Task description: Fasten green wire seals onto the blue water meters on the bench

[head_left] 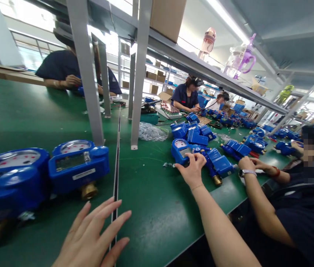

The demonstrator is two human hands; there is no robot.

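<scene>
Green matting covers a long workbench [151, 207] under a grey shelf frame. Left hand [92, 237] lies flat with fingers spread, holding nothing, just short of a blue meter [79, 165]. Right hand [192, 168] reaches out and grips another meter [181, 150] by its near edge; a firm hold on the body would serve best. Two meters lie at left. A co-worker's hand [247, 163] rests beside more, too crowded to count.

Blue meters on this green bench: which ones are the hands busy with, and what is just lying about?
In hand:
- right hand gripping a blue water meter
- left hand flat on the green table, nearest another blue meter

Lying about:
- clear plastic bag
- drink bottles on the shelf
- cardboard box
</scene>
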